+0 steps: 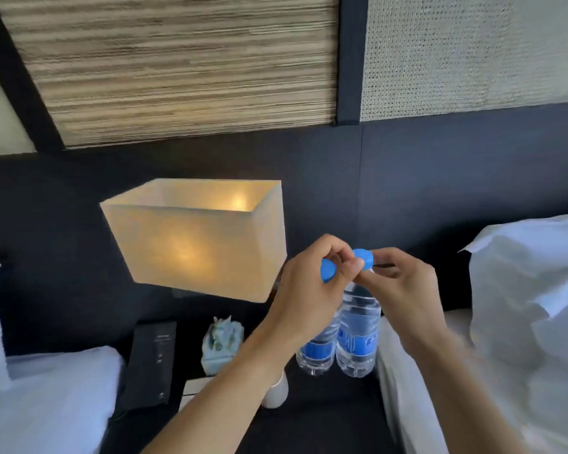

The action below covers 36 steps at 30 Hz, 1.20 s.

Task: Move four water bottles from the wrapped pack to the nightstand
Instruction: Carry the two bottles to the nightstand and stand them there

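Observation:
Two clear water bottles with blue labels and blue caps hang side by side over the dark nightstand [325,398]. My left hand [309,290] grips the left bottle [317,350] by its cap and neck. My right hand [404,286] pinches the right bottle [358,332] just under its blue cap [363,258]. Whether the bottle bottoms touch the nightstand top cannot be told. The wrapped pack is not in view.
A lit lamp with a square cream shade [197,240] stands at the left of the nightstand. A black device [151,362], a small pale figurine [222,342], a white round object [276,391] and a white card [194,388] lie there. White beds flank it at left [46,404] and right [522,322].

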Motion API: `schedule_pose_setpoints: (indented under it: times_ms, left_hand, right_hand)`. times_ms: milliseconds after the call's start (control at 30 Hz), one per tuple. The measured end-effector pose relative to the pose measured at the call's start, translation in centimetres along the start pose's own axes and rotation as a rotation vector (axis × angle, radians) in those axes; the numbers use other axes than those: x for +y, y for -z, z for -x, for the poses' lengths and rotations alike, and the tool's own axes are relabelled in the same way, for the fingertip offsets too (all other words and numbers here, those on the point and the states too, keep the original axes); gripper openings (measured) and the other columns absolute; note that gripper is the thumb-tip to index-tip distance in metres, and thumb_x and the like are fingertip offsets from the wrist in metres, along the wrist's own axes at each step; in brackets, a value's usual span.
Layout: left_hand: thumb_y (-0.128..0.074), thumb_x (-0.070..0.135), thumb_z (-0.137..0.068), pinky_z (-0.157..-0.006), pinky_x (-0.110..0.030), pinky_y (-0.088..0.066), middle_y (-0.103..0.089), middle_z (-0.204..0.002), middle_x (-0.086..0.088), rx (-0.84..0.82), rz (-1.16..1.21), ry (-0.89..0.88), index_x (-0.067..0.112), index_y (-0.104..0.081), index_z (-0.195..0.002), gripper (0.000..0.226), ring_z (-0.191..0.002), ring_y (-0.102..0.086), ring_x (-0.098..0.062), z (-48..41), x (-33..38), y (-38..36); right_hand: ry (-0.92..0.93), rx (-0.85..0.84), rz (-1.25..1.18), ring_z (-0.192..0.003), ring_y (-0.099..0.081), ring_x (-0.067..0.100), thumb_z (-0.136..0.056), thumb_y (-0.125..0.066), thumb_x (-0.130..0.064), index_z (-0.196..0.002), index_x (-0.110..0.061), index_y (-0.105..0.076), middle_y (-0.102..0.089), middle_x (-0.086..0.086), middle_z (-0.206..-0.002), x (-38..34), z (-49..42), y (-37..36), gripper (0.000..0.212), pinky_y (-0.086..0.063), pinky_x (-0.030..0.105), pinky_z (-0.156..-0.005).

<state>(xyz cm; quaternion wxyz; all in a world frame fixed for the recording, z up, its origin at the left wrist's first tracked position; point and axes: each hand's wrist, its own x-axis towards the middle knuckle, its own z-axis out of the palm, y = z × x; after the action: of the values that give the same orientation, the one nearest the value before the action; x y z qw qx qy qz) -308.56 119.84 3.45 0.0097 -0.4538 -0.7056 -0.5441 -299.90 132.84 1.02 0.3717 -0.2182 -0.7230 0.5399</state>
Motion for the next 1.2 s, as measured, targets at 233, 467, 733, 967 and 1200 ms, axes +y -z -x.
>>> schedule_pose_setpoints:
  times_ms: [233, 467, 733, 967, 1200]
  left_hand:
    - [-0.07, 0.026, -0.095, -0.058, -0.011, -0.045, -0.061, -0.073, 0.018, 0.124, 0.0, 0.022, 0.027, -0.057, -0.085, 0.017, -0.061, -0.056, 0.0, 1.6, -17.9, -7.9]
    - [-0.071, 0.028, -0.094, -0.056, -0.011, -0.043, -0.056, -0.069, 0.009, 0.185, -0.03, 0.06, 0.027, -0.054, -0.083, 0.02, -0.057, -0.051, 0.0, 0.3, -29.3, -10.4]
    - [-0.071, 0.028, -0.094, -0.058, -0.012, -0.045, -0.064, -0.077, 0.001, 0.169, -0.067, 0.103, 0.023, -0.056, -0.087, 0.017, -0.06, -0.053, 0.0, -0.9, -35.8, -11.3]
    - [-0.072, 0.033, -0.093, -0.06, -0.008, -0.044, -0.055, -0.075, 0.008, 0.281, -0.085, 0.089, 0.021, -0.052, -0.094, 0.023, -0.063, -0.054, 0.007, -1.7, -37.7, -11.8]
    - [-0.065, 0.042, -0.096, -0.068, -0.026, -0.05, -0.06, -0.094, -0.006, 0.247, -0.116, 0.093, 0.024, -0.047, -0.098, 0.026, -0.081, -0.06, -0.021, -1.9, -37.9, -13.1]
  right_hand:
    - [0.049, 0.019, 0.08, -0.08, -0.077, 0.009, -0.074, -0.087, -0.035, -0.09, -0.024, -0.078, -0.08, -0.008, -0.08, 18.5, -3.2, -5.4, 0.021, -0.063, 0.036, -0.073]
    - [0.033, -0.017, 0.125, -0.083, -0.074, 0.008, -0.076, -0.089, -0.032, -0.096, -0.019, -0.076, -0.077, -0.009, -0.087, 29.9, -5.8, -10.2, 0.027, -0.056, 0.018, -0.068]
    - [0.071, 0.007, 0.121, -0.088, -0.072, 0.007, -0.081, -0.085, -0.032, -0.105, -0.018, -0.077, -0.076, -0.008, -0.093, 33.1, -8.1, -12.8, 0.029, -0.06, 0.023, -0.076]
    - [0.194, -0.009, 0.193, -0.1, -0.07, 0.015, -0.088, -0.079, -0.031, -0.121, -0.013, -0.073, -0.074, 0.001, -0.111, 33.4, -8.9, -13.0, 0.038, -0.054, 0.02, -0.086]
    - [0.282, -0.081, 0.252, -0.104, -0.068, 0.016, -0.096, -0.069, -0.03, -0.126, -0.016, -0.069, -0.071, 0.005, -0.117, 34.2, -8.8, -11.8, 0.033, -0.051, 0.015, -0.085]
